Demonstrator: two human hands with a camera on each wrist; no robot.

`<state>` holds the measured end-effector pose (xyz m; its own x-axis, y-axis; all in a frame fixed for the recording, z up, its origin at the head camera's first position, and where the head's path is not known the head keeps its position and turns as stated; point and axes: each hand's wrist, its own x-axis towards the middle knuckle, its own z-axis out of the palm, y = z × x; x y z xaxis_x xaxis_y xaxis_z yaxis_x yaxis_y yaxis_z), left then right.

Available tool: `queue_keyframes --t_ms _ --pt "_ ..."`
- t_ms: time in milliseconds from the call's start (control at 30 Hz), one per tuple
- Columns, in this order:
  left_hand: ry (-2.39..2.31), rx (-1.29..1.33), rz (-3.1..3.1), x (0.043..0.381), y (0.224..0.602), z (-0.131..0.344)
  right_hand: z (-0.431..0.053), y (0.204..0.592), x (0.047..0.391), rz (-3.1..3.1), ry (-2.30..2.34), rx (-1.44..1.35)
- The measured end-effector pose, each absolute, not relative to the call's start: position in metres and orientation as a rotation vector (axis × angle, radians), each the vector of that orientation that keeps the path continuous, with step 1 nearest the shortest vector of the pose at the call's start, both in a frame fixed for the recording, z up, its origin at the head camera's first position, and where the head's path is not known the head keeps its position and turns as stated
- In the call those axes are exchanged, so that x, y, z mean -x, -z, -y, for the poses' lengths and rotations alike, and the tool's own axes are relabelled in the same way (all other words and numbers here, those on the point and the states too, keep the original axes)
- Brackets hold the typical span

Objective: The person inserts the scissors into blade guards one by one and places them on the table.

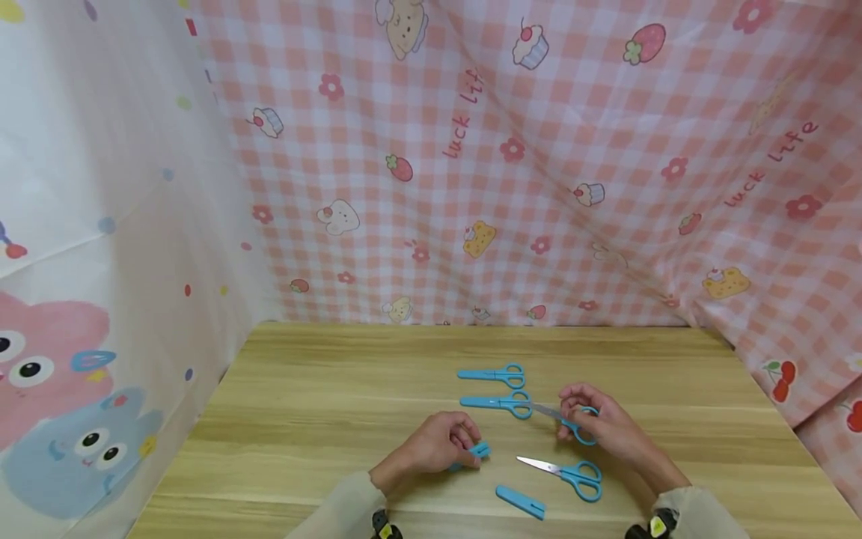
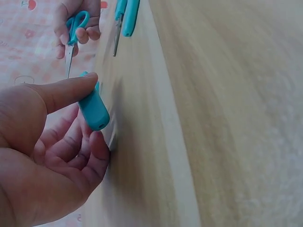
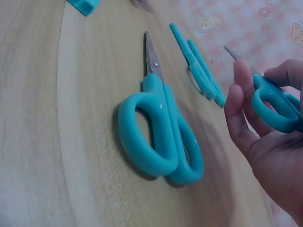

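Observation:
My left hand (image 1: 439,442) pinches a blue scissors cover (image 2: 96,111) between thumb and fingers, over the table. Blue-handled scissors (image 3: 274,101) are in my right hand (image 1: 602,421), gripped by the handles; their bare metal blades point left toward the cover. In front of the right hand, a second pair of bare scissors (image 1: 578,477) lies on the wood with its blades to the left. Beside it, nearer the front, lies a loose blue cover (image 1: 520,502).
Two sheathed blue scissors, the back pair (image 1: 494,375) and the front pair (image 1: 494,403), lie side by side beyond the hands. The wooden table (image 1: 323,374) meets a pink checked cloth (image 1: 431,202) at the back and a white printed cloth (image 1: 155,247) on the left.

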<state>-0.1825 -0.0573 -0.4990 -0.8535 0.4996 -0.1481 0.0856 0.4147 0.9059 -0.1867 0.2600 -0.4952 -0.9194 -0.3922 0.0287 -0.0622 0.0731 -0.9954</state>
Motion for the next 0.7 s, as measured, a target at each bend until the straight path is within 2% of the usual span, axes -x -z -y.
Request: queue_keyframes --t_ms 400,700 --pt "-1.487 -0.404 -2.317 0.186 0.490 0.059 -0.253 0.487 0.188 -2.228 1.878 0.328" --pt "-1.563 -0.403 -2.276 0.189 0.484 0.065 -0.250 0.485 0.190 -2.227 1.940 0.362"
